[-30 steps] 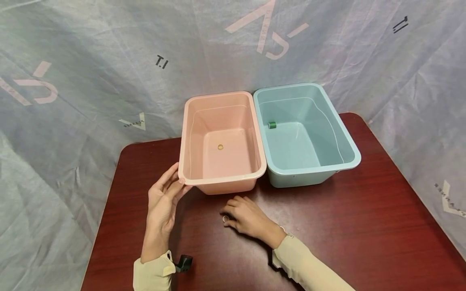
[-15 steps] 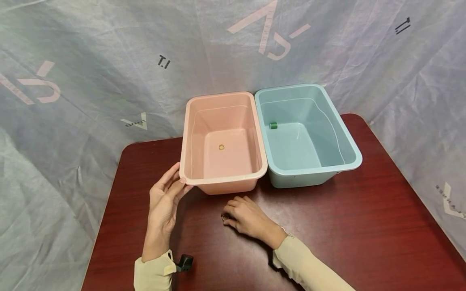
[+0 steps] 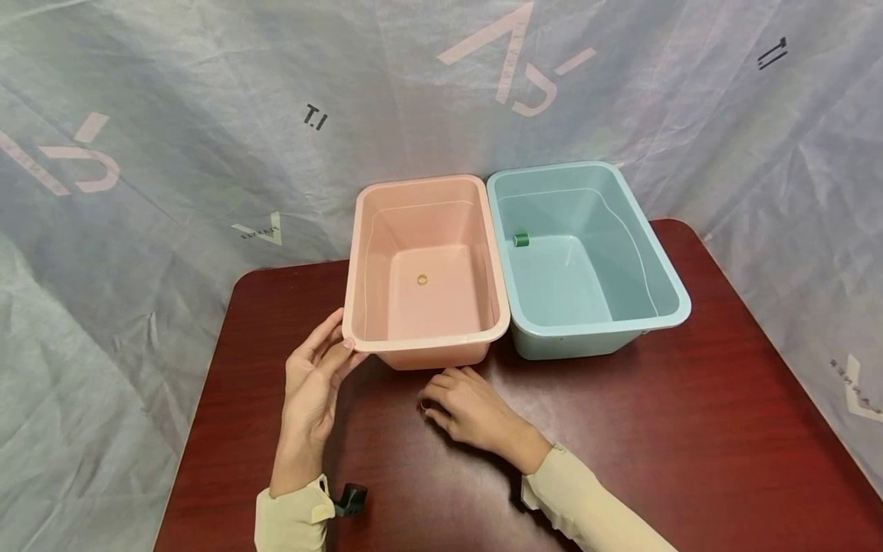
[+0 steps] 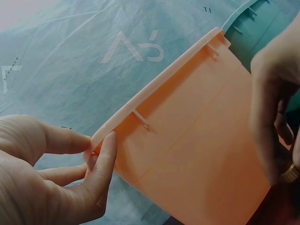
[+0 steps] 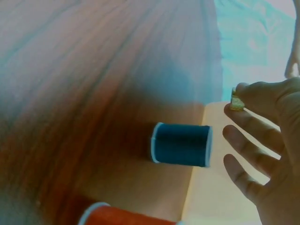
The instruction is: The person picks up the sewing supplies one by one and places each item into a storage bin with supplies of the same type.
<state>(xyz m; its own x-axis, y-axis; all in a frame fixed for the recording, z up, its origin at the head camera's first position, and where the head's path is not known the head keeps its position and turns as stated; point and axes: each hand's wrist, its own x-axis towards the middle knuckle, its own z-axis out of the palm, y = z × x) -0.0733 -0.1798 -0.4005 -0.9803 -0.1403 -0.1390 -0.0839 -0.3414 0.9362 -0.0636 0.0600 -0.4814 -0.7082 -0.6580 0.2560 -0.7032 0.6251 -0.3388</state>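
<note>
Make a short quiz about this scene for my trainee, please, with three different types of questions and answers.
1. True or false: the green spool lies in the pink bin.

2. Choose: the left hand grips
A) the green spool
B) the pink bin's rim
C) nothing

3. Fill the gap: in the right wrist view, the right hand pinches a small piece coloured ____.

Key:
1. False; it lies in the blue bin.
2. B
3. Gold

the sleeves [image 3: 586,498] are pale yellow, the left-wrist device [image 3: 355,499] black.
</note>
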